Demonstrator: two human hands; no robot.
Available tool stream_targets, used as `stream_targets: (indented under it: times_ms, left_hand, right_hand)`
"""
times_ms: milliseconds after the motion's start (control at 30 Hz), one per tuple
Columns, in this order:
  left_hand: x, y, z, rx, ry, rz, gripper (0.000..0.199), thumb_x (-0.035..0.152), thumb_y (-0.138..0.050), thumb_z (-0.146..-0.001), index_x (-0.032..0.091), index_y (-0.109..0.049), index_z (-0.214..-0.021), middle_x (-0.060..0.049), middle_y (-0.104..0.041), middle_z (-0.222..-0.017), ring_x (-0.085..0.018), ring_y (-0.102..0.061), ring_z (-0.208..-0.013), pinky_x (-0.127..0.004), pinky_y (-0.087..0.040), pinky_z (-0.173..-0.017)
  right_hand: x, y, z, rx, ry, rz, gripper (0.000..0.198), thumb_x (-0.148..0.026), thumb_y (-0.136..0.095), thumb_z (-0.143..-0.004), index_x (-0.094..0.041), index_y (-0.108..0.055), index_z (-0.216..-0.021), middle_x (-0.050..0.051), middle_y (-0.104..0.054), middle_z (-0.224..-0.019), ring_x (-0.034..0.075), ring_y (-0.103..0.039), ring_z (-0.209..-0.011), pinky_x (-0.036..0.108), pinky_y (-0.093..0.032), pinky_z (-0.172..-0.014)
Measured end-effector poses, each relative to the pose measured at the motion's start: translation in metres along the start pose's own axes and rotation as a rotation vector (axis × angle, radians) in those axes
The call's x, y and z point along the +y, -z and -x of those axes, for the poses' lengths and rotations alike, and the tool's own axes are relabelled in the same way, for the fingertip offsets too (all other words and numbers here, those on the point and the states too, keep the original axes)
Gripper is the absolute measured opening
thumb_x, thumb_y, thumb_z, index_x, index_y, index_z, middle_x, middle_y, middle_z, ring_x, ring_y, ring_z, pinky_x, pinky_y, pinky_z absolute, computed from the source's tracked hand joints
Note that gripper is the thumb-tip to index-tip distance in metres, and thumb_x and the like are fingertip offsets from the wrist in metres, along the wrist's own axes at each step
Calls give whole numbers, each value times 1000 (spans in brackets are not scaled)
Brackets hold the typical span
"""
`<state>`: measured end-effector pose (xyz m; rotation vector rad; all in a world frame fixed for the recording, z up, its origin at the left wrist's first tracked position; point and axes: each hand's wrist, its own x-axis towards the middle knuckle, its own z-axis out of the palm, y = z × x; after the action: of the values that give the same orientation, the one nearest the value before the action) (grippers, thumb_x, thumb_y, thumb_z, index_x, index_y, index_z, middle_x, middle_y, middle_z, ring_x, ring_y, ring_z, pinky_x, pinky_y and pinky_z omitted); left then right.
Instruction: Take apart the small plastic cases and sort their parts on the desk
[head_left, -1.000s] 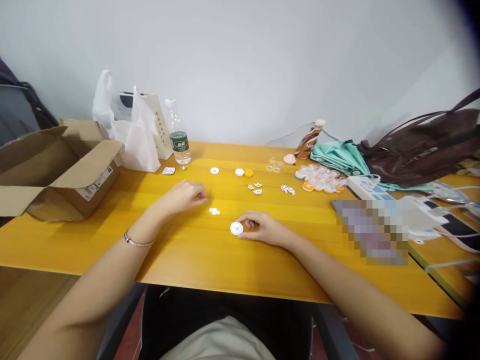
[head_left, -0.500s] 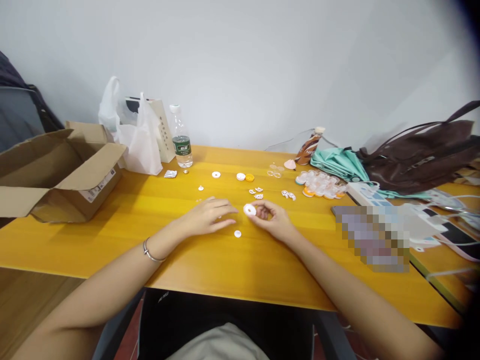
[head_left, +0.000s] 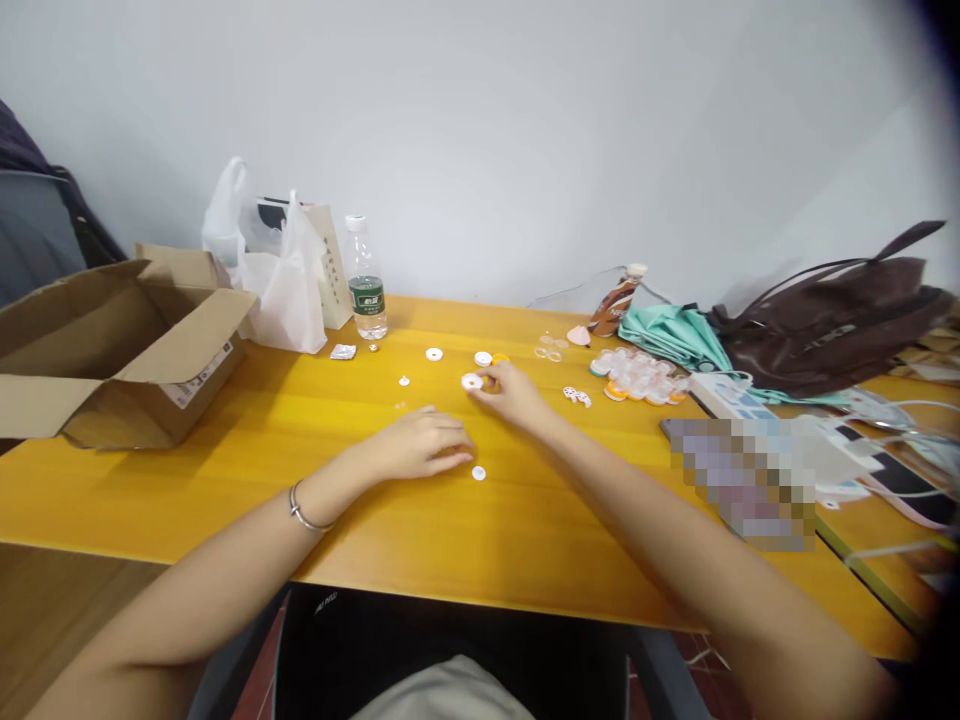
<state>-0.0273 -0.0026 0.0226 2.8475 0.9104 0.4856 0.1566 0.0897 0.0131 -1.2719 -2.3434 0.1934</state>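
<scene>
My right hand (head_left: pixel 517 397) pinches a white ring-shaped disc (head_left: pixel 468 381) with a hole in its middle, held over the table. Close behind it lie a white round piece (head_left: pixel 483 358) and a yellow one (head_left: pixel 501 358), the latter partly hidden by my fingers. My left hand (head_left: pixel 427 446) rests low over the table, fingers stretched out and holding nothing I can see. Just right of its fingertips is a small white disc (head_left: pixel 478 473). Another white ring (head_left: pixel 434 354) and a small white peg-like piece (head_left: pixel 404 381) lie beyond my left hand.
White cut-out pieces (head_left: pixel 577 396), clear rings (head_left: pixel 548 354) and a cluster of clear-and-orange round parts (head_left: pixel 637 374) lie to the right. An open cardboard box (head_left: pixel 180 345) and a water bottle (head_left: pixel 367 290) stand left. A brown bag (head_left: pixel 832 320) and a blurred phone-like slab (head_left: pixel 739 480) are far right.
My right hand has moved away from me and slightly left with the white ring, now covering where small white cut-out pieces lay. My left hand has barely shifted, its fingers slightly lower.
</scene>
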Motion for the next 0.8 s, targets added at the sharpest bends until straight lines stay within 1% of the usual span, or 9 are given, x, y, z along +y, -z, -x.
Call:
stream_targets:
  times_ms: [67,167,267,333,467,633,700,800]
  left_hand:
    - [0,1,0,-15,5,-2,23,33,-41,-90,20,-60,-96,-2,-66,-91,-14,-59,-85,-27,-34,-78]
    - [-2,2,1,-25,11,-19,24,32,-41,-91,20,-60,-96,-2,-66,-91,-14,-59,-86,-27,-34,-77]
    - [-4,2,2,-29,-5,-26,24,34,-41,-90,20,-60,-96,-3,-66,-91,-14,-59,-85,-27,-34,-74]
    - [-3,1,1,-35,-19,-21,24,33,-41,-90,20,-60,-96,-2,-66,-90,-14,-59,-85,-27,-34,-74]
    - [-1,1,1,-37,-43,-13,24,32,-40,-91,20,-61,-95,-3,-66,-91,-14,-59,-85,-28,-34,-74]
    - [-2,1,1,-41,-30,-7,24,32,-40,-91,20,-60,-96,-3,-66,-92,-15,-60,-86,-28,-35,-75]
    - [-2,1,1,-40,-21,-1,24,32,-41,-91,20,-60,-97,-3,-66,-91,-15,-60,-86,-28,-36,-77]
    - [-2,-1,1,-35,-4,6,23,31,-41,-91,19,-60,-97,-4,-66,-90,-15,-60,-86,-28,-37,-79]
  right_hand:
    - [-5,-9,-24,-34,-37,132,22,-33,-51,-79,-17,-65,-84,6,-62,-82,16,-53,-75,24,-36,-65]
    - [-11,-21,-52,-41,-90,198,23,-29,-49,-80,-14,-66,-79,11,-63,-85,20,-53,-80,28,-35,-68]
    - [-15,-28,-70,-27,-139,250,25,-28,-48,-80,-12,-66,-86,17,-60,-99,26,-48,-96,34,-33,-77]
    - [-16,-31,-78,-26,-167,272,28,-29,-49,-79,-11,-65,-92,18,-56,-108,29,-43,-104,37,-32,-82]
    - [-15,-34,-87,-50,-220,284,31,-31,-51,-78,-10,-64,-97,19,-52,-114,31,-40,-108,40,-30,-85]
    - [-13,-37,-89,-67,-261,254,35,-36,-51,-78,-11,-64,-98,18,-53,-112,31,-41,-107,41,-31,-84]
    - [-13,-34,-89,-58,-270,235,36,-39,-52,-77,-13,-65,-98,17,-54,-111,31,-42,-107,41,-32,-84]
    - [-11,-24,-84,-16,-269,201,40,-44,-51,-78,-18,-64,-105,14,-55,-110,30,-42,-107,41,-32,-85]
